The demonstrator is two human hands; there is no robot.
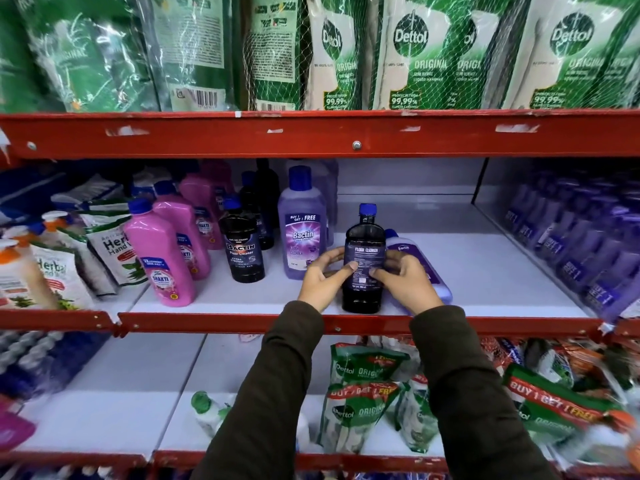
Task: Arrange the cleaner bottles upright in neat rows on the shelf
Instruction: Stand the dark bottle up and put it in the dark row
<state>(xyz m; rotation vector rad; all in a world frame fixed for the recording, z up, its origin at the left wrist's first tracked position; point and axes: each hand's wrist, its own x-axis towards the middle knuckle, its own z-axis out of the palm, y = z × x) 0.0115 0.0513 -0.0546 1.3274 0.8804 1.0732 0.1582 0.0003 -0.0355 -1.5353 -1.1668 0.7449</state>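
Dark bottle (363,261) with a blue cap stands upright near the front edge of the white shelf (485,271), and I hold it with my left hand (323,280) and right hand (403,284), both grips clamped on its sides. Behind my right hand a purple bottle (420,268) lies flat, touching it. To the left stand another dark bottle (244,249) and pink bottles (162,258)

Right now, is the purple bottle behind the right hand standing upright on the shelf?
No, the purple bottle lies on its side on the shelf, behind the right hand and the dark bottle.
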